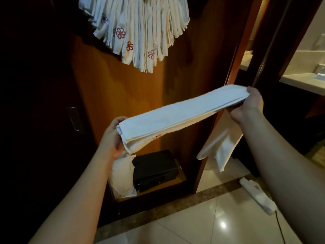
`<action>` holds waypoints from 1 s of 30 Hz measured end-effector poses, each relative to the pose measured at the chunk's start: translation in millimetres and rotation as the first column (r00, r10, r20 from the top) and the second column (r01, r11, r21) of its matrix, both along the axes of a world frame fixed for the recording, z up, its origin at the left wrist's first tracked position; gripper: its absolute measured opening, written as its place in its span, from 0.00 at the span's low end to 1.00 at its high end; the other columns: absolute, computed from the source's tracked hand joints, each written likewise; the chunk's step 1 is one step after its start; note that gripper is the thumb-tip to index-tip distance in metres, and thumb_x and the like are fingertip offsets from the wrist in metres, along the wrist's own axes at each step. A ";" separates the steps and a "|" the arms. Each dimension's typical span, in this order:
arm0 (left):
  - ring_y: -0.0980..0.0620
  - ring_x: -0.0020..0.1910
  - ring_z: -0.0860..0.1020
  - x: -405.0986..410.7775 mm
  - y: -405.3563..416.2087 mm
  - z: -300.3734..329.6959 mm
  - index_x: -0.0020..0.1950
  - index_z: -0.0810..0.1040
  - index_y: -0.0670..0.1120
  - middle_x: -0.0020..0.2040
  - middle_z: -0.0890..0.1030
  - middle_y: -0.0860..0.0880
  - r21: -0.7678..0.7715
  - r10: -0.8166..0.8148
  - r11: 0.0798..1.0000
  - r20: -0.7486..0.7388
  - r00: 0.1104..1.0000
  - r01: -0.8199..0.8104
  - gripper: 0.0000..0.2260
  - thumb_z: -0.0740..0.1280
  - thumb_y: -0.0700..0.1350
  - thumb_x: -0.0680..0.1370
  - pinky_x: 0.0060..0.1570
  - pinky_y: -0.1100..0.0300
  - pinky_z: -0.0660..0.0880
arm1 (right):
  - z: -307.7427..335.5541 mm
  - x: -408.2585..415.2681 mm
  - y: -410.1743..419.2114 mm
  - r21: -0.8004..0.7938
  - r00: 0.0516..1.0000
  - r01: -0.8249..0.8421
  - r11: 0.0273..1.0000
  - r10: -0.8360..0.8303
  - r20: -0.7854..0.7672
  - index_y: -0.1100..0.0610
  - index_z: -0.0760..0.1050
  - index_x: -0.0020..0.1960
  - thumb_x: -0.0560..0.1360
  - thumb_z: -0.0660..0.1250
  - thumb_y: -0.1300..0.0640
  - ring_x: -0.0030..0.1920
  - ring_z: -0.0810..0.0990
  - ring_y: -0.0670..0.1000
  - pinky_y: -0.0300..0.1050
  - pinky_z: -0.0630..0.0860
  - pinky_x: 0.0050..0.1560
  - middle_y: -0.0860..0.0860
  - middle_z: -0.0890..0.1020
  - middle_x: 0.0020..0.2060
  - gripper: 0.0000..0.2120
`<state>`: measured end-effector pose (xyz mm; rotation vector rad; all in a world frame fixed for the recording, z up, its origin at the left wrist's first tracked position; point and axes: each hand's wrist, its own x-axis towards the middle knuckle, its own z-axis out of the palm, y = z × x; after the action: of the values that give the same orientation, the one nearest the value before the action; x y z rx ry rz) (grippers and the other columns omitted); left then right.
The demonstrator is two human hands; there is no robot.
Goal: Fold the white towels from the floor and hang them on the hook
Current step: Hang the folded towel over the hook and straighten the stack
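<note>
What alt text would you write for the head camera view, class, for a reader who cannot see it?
A person's left hand and right hand grip the two ends of a white towel folded into a long strip, held out level before an open wooden wardrobe. Above it hangs a bunch of folded towels with red flower emblems; a black safe sits below.

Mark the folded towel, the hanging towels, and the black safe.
folded towel (177, 111): head view, middle of its top face.
hanging towels (139, 30): head view, centre of the bunch.
black safe (154, 166): head view, its top.
</note>
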<state>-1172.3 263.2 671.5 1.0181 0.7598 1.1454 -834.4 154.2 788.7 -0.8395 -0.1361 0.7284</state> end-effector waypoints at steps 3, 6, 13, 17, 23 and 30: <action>0.44 0.51 0.85 -2.5 -3.1 -3.2 0.47 0.86 0.53 0.55 0.85 0.44 0.013 -0.104 0.995 0.114 0.988 0.103 0.13 0.65 0.38 0.80 0.41 0.50 0.83 | -12.7 2.5 4.9 -0.029 0.999 -0.040 0.999 0.039 -0.026 0.59 0.75 0.58 0.81 0.62 0.54 0.46 0.84 0.58 0.50 0.81 0.33 0.57 0.84 0.49 0.11; 0.40 0.56 0.83 -7.3 -4.2 -8.9 0.42 0.83 0.50 0.58 0.84 0.43 0.012 -0.207 0.977 0.327 0.922 0.215 0.11 0.64 0.38 0.77 0.43 0.47 0.83 | -26.3 6.0 8.6 -0.057 0.996 -0.063 0.996 0.059 -0.067 0.61 0.74 0.52 0.81 0.62 0.55 0.43 0.84 0.58 0.50 0.80 0.27 0.57 0.84 0.45 0.09; 0.33 0.62 0.75 -10.5 -1.9 -31.7 0.30 0.75 0.46 0.54 0.81 0.40 -0.159 -0.146 0.961 0.409 0.901 0.227 0.08 0.68 0.49 0.66 0.54 0.44 0.77 | -46.2 7.3 13.8 -0.084 0.978 -0.099 0.991 0.082 -0.191 0.64 0.76 0.60 0.82 0.61 0.56 0.41 0.87 0.60 0.53 0.81 0.28 0.60 0.87 0.44 0.14; 0.34 0.62 0.79 -9.1 -1.6 -44.0 0.43 0.81 0.43 0.65 0.78 0.36 -0.221 -0.278 0.898 0.381 0.882 0.379 0.15 0.81 0.47 0.63 0.53 0.42 0.80 | -46.6 4.4 15.1 0.032 0.969 -0.118 0.992 0.123 -0.214 0.65 0.74 0.57 0.84 0.54 0.57 0.35 0.86 0.60 0.52 0.81 0.28 0.60 0.86 0.36 0.14; 0.36 0.56 0.83 6.5 -14.6 -81.6 0.69 0.74 0.37 0.60 0.81 0.33 -0.485 -0.318 0.792 0.191 0.929 0.371 0.27 0.66 0.27 0.69 0.46 0.48 0.83 | -32.2 -6.8 19.8 0.060 0.975 -0.143 0.988 0.151 -0.163 0.65 0.73 0.63 0.85 0.53 0.57 0.48 0.86 0.60 0.53 0.83 0.44 0.61 0.85 0.50 0.16; 0.37 0.63 0.78 32.5 -32.8 -105.9 0.69 0.73 0.46 0.61 0.82 0.38 -0.519 -0.226 0.759 0.355 0.907 0.393 0.27 0.66 0.34 0.70 0.64 0.40 0.72 | -14.1 -24.0 27.5 0.041 0.987 -0.144 0.989 0.147 -0.067 0.63 0.72 0.67 0.85 0.55 0.54 0.54 0.85 0.61 0.58 0.81 0.55 0.61 0.83 0.57 0.17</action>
<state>-1139.8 230.5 565.6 0.4257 0.6268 0.6654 -858.4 181.6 774.6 -0.7747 -0.1485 0.8893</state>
